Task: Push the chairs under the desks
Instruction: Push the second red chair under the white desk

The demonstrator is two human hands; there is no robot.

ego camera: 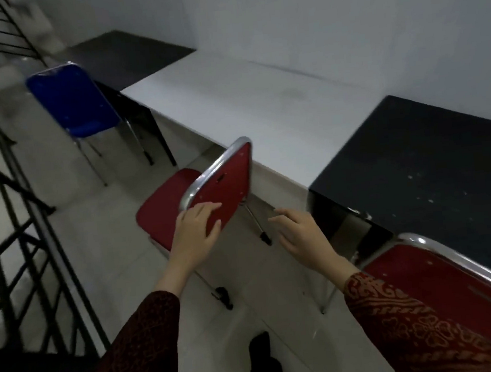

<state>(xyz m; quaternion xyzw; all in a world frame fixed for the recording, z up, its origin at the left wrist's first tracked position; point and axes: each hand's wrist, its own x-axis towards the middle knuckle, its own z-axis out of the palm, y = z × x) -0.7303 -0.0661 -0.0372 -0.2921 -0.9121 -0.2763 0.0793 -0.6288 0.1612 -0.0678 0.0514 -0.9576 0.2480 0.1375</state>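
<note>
- Head view looked down on a row of counters along a pale wall: a near black counter (434, 167) at right, a white counter (246, 110) in the middle and a far black counter (127, 56) at the back left.
- Our left hand (196, 229) lay on the back of a red chair (220, 185), fingers spread over the red panel and thumb at its lower edge, grasping the backrest just below the chrome rim.
- That red chair stood turned sideways at the front edge of the white counter, its seat out over the floor and not under the top; the upper corner of its backrest appeared to touch the counter edge.
- Our right hand (299, 231) hung loose and released, fingers spread, just right of the chair and holding nothing.
- A second red chair (445, 280) sat at the lower right with its backrest close against the near black counter.
- A blue chair (77, 100) stood by the far black counter; we could not tell how far under it was.
- Both our sleeves (401, 317) were dark red and patterned.
- A black metal railing (8, 190) ran down the left side over the pale tiled floor (97, 218).
</note>
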